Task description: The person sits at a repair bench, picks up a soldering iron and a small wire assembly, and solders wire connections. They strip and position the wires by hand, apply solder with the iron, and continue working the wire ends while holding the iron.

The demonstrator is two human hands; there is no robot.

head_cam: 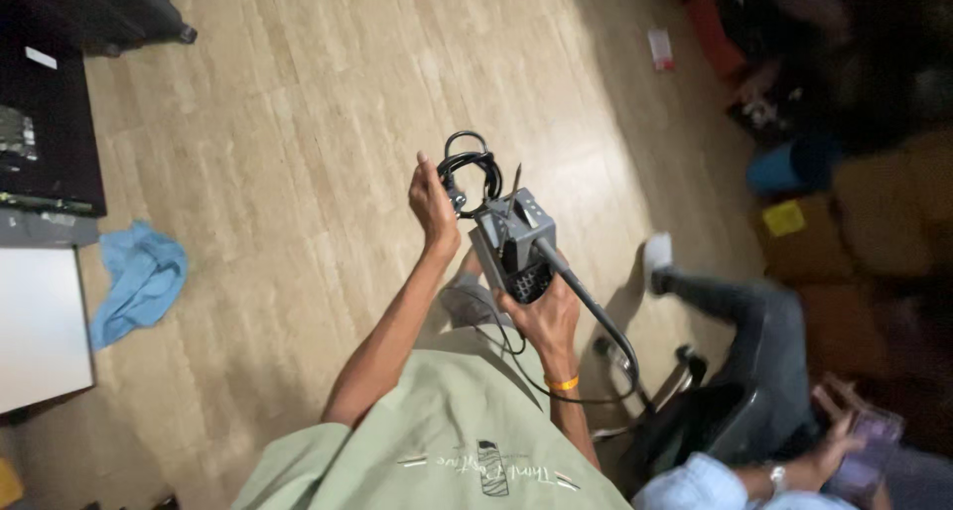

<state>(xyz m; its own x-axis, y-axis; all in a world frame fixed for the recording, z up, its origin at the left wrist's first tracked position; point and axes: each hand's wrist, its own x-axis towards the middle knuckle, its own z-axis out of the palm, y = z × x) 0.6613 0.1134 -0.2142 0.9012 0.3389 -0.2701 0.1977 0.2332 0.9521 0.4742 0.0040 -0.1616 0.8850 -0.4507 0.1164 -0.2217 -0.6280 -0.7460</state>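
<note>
left hand (433,204): our fingers are closed on the coiled black cable (471,169), held just above the box

right hand (547,318): gripping the small grey box unit (513,240) from below, up over the wood floor (298,123)

trailing lead (602,323): hangs off the box toward a seated person's chair (710,416)

nearby: blue cloth (139,280) on the floor, well apart

tip: we'd say keep the coil pinched tight and the box level so loops don't slip

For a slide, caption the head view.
Left hand holds a coiled black cable, right hand grips a grey box, above a wooden floor.
</note>
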